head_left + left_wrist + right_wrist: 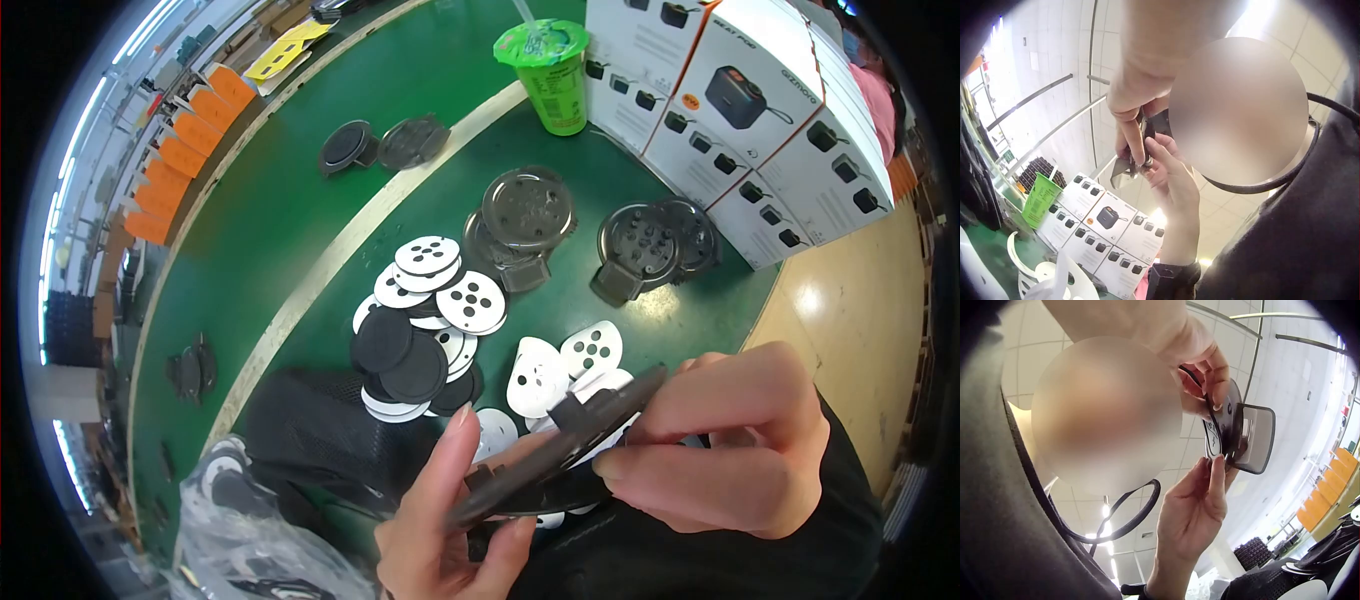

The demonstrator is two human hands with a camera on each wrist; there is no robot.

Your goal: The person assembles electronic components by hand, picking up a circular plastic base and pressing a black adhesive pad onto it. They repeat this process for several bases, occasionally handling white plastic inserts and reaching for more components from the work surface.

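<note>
Both hands hold a dark translucent round plastic case (560,440), tilted nearly edge-on in front of the body. My left hand (440,510) grips its lower left end between thumb and fingers. At the upper right edge, my right hand (750,440) has its fingers curled, with the thumb at the case's inner side. The right wrist view shows a white disc (1212,439) with dark marks along that inner side, and a clear rectangular tab (1257,439) sticking out of the case. White shaped pieces (590,350) with dark dots lie on the table behind the hands.
White and black discs (410,365) are piled on the green table (290,240). Beyond them stand similar dark cases (530,210), a green cup (555,90) with a straw and white product boxes (740,110). Black mesh (330,430) and a clear plastic bag (230,530) lie at left.
</note>
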